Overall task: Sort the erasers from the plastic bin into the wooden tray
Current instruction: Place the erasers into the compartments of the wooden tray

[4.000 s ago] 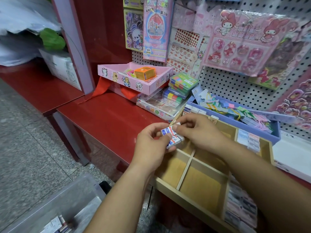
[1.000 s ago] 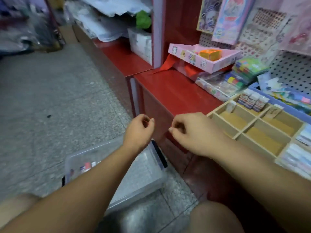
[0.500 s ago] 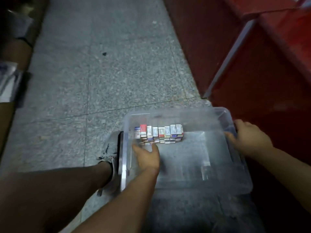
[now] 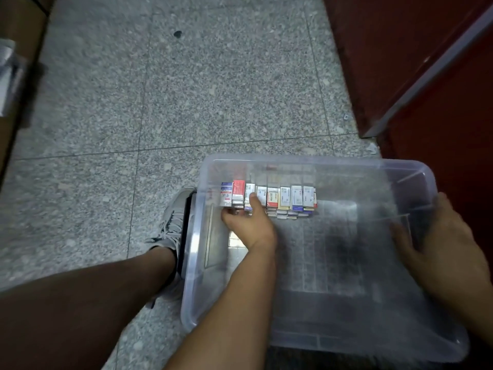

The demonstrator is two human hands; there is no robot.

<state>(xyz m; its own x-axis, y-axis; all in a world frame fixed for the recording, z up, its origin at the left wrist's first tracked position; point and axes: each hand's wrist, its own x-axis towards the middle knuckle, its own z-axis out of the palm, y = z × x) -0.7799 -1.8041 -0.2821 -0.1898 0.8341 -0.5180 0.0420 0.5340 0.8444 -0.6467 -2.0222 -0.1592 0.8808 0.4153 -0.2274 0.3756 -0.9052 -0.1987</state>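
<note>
My left leg (image 4: 80, 303): bare, nearest to me at lower left, ending in a grey laced shoe (image 4: 173, 222) that stands right against the bin's left side.

Plastic bin (image 4: 192, 268): clear and lidless, sitting on the floor in front of me. Most of its ribbed bottom is bare.

Right hand (image 4: 442, 236): clamped over the bin's right wall. I see the fingers through the plastic on the inside and the palm on the outside, so it is gripping the bin.

Left hand (image 4: 249, 227): reached down inside the bin to the left end of the eraser row. The thumb lies on top of one pack and the fingers sit against the near face of the leftmost packs. I cannot tell from here whether it has closed on any of them.

Erasers (image 4: 282, 198): small wrapped packs, white, red and blue, stacked in a tidy row along the bin's far wall. They fill the left half of that wall.

Floor (image 4: 213, 89): grey speckled stone tiles with thin joints, and one dark spot (image 4: 178, 33) far out.

Red cabinet (image 4: 440, 89): dark red panels rising at the right, just beyond the bin, with a pale strip (image 4: 426, 73) running diagonally between them.

Left edge: something brown and blurred (image 4: 16, 62). I can't make out what it is.
</note>
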